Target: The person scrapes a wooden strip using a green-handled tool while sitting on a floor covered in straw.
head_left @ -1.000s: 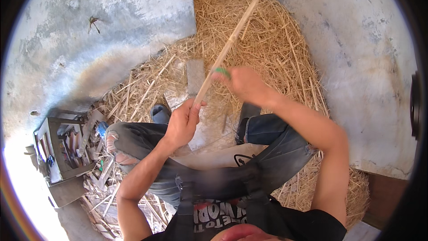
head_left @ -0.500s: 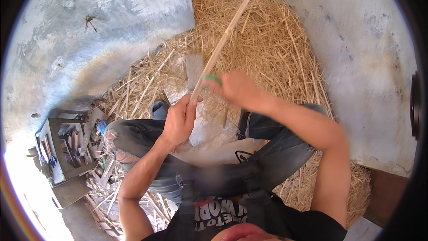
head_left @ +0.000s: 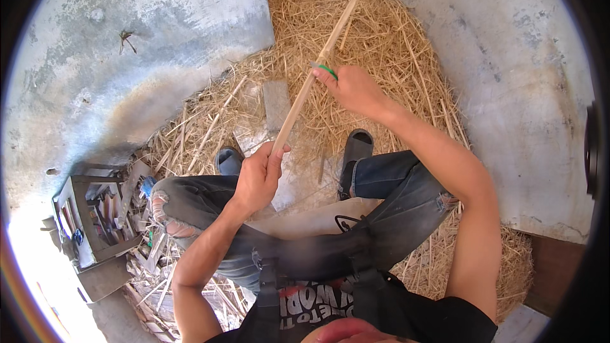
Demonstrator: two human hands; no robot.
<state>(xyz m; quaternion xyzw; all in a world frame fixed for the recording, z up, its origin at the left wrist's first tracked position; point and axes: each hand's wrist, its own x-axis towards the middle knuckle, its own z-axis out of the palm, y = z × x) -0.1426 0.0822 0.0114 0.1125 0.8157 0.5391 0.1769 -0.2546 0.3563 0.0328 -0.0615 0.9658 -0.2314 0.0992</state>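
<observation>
Two grey, worn walls limit the place: the right wall [head_left: 515, 95] curves along the whole side, and the left wall [head_left: 165, 19] finishes in a straight edge above the feet. Between them spreads the dry straw [head_left: 400, 57], and over it there is open room around the far end of the strip, whose tip points near the right wall's upper edge. The right hand [head_left: 356, 91] is well apart from this wall. At far left stands a box [head_left: 101, 216], away from both hands.

The person sits with the knees in jeans [head_left: 394, 222] spread, and the left hand [head_left: 259, 178] is between them, its fingers and thumb closed around the strip's lower end. The pale strip [head_left: 293, 121] is held in the air, slanting up to the right; it looks long, straight, narrow and smooth, with a joint-like mark near its middle. There the right hand's curled fingers hold a small green tool [head_left: 329, 72], its grey tip at the strip; how hard it presses, I cannot tell.
</observation>
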